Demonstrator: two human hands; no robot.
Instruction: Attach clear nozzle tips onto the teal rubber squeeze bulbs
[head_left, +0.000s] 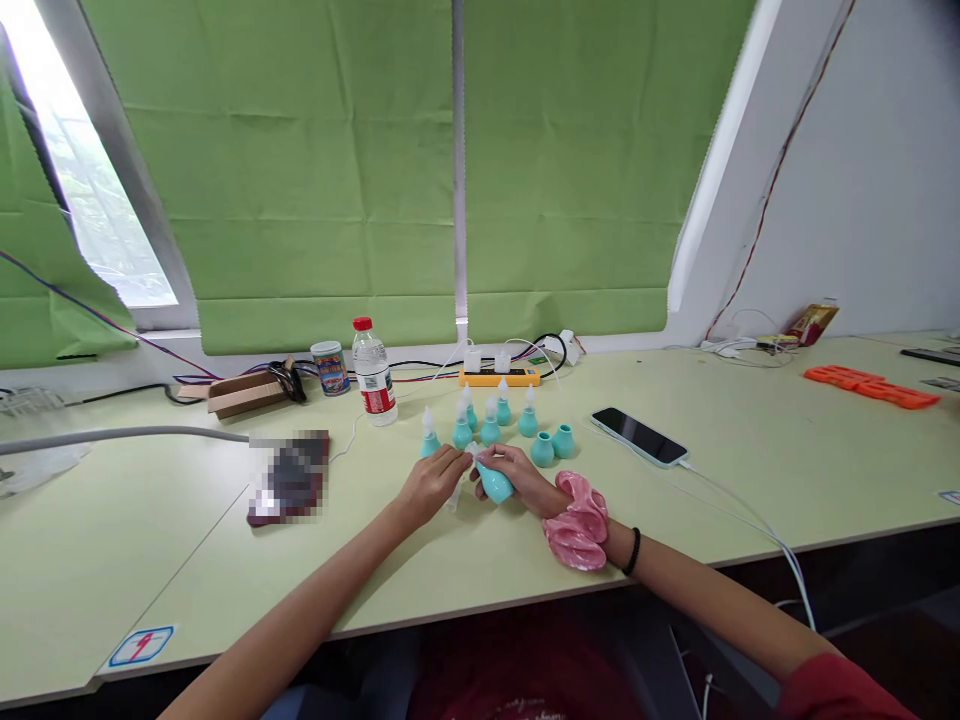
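Note:
Over the middle of the table, my right hand [521, 478] is closed around a teal rubber bulb [496, 486] whose rounded end points toward me. My left hand [431, 487] pinches the whitish nozzle [472, 450] at the bulb's other end, its fingertips partly hiding it. Below the left fingers a small clear plastic piece [454, 497] shows; whether it touches the hand I cannot tell. Just beyond my hands stand several teal bulbs with translucent nozzles [490, 428]. Two teal bulbs without nozzles [542, 450] stand to their right, their round openings facing up.
Behind the bulbs lies an orange power strip [499, 378] with plugs and cables. A water bottle [374, 375], a can [331, 368] and a cardboard box [249, 394] are at back left. A charging phone [640, 436] lies right; orange plastic parts [870, 387] lie farther right.

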